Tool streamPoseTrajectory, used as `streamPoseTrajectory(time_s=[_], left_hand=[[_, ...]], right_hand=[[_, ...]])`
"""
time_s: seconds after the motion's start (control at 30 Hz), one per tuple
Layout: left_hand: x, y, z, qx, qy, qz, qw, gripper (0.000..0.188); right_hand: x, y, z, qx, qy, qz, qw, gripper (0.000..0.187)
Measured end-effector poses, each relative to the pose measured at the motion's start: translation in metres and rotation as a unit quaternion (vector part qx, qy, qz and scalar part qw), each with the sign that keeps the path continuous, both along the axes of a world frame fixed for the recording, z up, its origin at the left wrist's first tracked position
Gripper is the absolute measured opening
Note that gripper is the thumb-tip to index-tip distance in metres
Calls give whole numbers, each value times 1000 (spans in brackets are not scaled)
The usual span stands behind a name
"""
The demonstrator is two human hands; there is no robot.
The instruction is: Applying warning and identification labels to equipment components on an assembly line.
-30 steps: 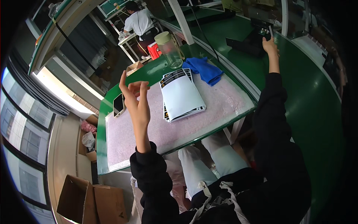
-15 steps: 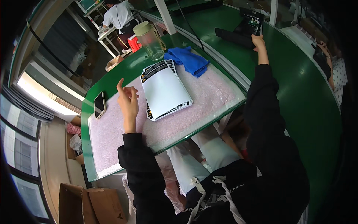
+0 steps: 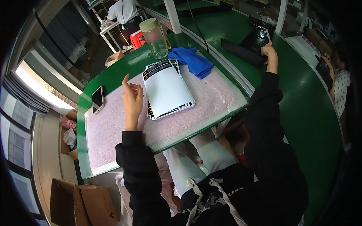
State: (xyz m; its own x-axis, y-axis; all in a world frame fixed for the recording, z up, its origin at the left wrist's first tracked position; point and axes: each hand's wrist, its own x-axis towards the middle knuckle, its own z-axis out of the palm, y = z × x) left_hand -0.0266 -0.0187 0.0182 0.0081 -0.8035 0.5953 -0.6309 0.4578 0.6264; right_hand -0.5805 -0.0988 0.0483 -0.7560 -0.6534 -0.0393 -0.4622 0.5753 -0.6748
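Observation:
My right hand reaches far to the right, its fingers closed on the near edge of a black device on the green conveyor surface. A small circuit board shows at the device's far end, and a dark flap or panel extends to its left. Over the pink padded mat, my left hand is raised with its fingers apart and holds nothing. Just right of that hand lies a stack of white sheets with black-printed edges.
A blue cloth and a clear bottle with a green lid are beyond the stack. A phone lies at the mat's left edge. A metal rail divides table from conveyor. Co-workers sit far left and far right.
My right hand and the black device have come slightly nearer, and the device's panel has tilted. My left hand stays raised almost in place. The whole view has shifted a little.

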Motion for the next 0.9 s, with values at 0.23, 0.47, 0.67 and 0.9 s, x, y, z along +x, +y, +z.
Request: streamPoseTrajectory(time_s=[0.23, 0.47, 0.67, 0.9], left_hand=[[0, -4, -2, 6, -7, -2, 1000, 57], [4, -4, -6, -6, -28, 9, 1000, 58], [3, -3, -3, -23, -32, 9, 999, 59], [10, 2, 0, -60, -14, 16, 998, 58]], right_hand=[[-17, -9, -7, -28, -49, -144, 988, 84], [-40, -18, -28, -73, -23, -157, 985, 82], [11, 8, 27, -205, 54, -81, 974, 82], [111, 63, 108, -361, 195, 16, 912, 77]])
